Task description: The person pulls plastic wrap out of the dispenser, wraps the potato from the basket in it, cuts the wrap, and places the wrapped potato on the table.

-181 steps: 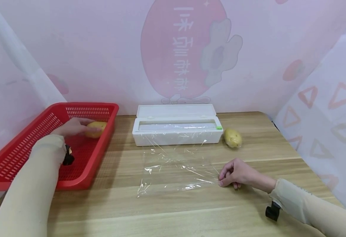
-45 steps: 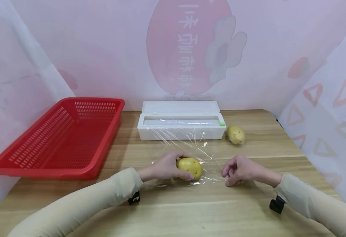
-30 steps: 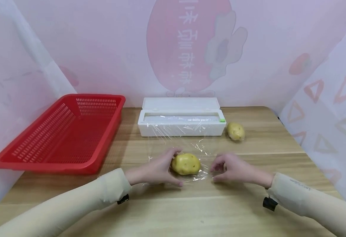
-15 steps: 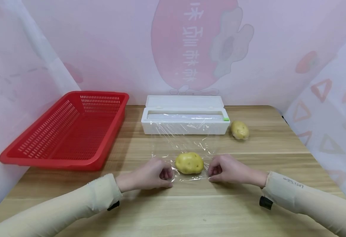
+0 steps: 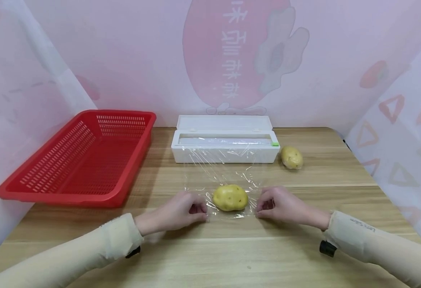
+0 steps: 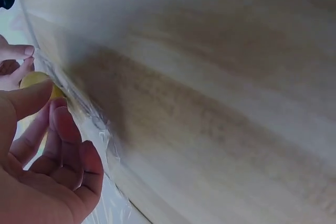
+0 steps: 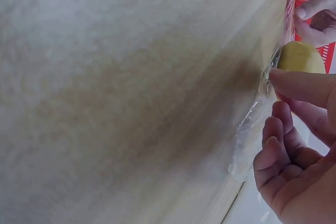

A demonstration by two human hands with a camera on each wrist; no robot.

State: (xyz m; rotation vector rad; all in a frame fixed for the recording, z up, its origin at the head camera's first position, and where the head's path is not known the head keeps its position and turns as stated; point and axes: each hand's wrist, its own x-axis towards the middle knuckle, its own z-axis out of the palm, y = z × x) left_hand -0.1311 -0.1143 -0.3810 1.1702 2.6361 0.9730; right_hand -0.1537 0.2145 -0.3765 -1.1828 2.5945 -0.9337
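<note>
A yellow potato point(image 5: 230, 197) lies on a sheet of clear plastic wrap point(image 5: 219, 176), near the sheet's front edge. The sheet runs back to a white wrap dispenser box point(image 5: 225, 155) with its lid raised and a roll inside. To the left of the potato, my left hand point(image 5: 176, 211) pinches the near left corner of the wrap between thumb and fingers. My right hand point(image 5: 286, 208) pinches the near right corner. In the right wrist view, the wrap's crumpled edge point(image 7: 252, 119) meets my thumb and fingertip. Neither hand touches the potato in the head view.
A red plastic basket point(image 5: 124, 188) with slotted sides stands at the left of the wooden table point(image 5: 225, 256). Another potato point(image 5: 291, 157), with a shiny film about it, lies right of the box. A printed pink sheet point(image 5: 131, 56) stands behind the table.
The left hand took the potato from the red basket, set it on the wrap and let go. It then moved left to grip the wrap's corner. The right hand stayed near the right corner.
</note>
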